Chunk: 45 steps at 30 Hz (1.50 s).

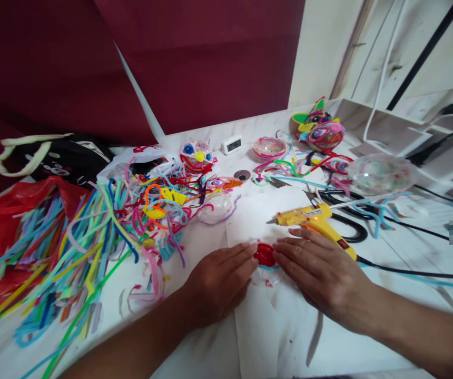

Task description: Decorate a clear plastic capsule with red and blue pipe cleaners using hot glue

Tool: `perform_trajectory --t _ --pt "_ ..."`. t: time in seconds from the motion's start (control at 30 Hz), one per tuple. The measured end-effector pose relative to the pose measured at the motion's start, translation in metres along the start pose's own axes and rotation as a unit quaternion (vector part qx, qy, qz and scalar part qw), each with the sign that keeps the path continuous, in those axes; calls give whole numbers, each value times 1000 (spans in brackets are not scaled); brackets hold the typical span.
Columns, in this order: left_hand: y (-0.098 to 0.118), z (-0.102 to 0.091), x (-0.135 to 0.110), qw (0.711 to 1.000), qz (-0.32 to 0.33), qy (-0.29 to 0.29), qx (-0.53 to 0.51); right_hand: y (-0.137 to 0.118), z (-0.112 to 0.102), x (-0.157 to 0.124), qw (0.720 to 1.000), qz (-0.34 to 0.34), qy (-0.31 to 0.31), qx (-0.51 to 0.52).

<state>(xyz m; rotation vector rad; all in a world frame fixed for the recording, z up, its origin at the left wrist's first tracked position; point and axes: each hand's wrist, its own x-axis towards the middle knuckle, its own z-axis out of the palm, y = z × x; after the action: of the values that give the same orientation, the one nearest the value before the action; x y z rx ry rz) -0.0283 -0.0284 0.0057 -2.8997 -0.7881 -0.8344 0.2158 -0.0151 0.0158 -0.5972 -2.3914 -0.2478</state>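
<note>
Between my hands, over a sheet of white paper [250, 326], sits a round red piece [264, 255] on a clear plastic shell [268, 278] with a light blue strand around it. My left hand [220, 279] presses its fingers together against the left side of this piece. From the right, my right hand [321, 271] holds it with fingertips at the red edge. Just beyond my right fingers lies a yellow hot glue gun [321, 221], nozzle pointing left. Black-handled scissors [353, 223] rest partly beneath the glue gun.
Loose pipe cleaners [80, 252] spread over the left side, by a red plastic bag [58, 189]. Toward the back stand decorated balls [198, 157], a small digital clock [232, 145] and a decorated bowl [269, 148]. A clear shell [382, 173] lies right; the glue gun's cord [412, 272] runs rightward.
</note>
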Motion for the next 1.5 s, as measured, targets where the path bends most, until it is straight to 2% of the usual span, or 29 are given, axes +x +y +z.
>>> perform_trajectory --t 0.37,0.53,0.73,0.9,1.17,1.33,1.5 --pt "0 -1 0 1000 7 -17 12 -1 1 -1 1000 2 -2 4" --pt "0 -2 0 1000 9 -26 14 -4 0 2 1000 4 -22 4" --pt "0 -3 1 999 10 -43 23 -5 -1 7 1000 -8 -9 -1" --pt "0 -3 1 998 14 -51 20 -8 4 5 1000 -4 -29 -7" --pt "1 -2 0 999 15 -38 25 -9 8 -3 999 16 -48 17" --pt "2 -3 0 998 23 -35 37 -11 5 -2 999 -4 -32 -9" --pt "3 -4 2 998 23 -51 41 -15 2 -1 996 -26 -63 -52"
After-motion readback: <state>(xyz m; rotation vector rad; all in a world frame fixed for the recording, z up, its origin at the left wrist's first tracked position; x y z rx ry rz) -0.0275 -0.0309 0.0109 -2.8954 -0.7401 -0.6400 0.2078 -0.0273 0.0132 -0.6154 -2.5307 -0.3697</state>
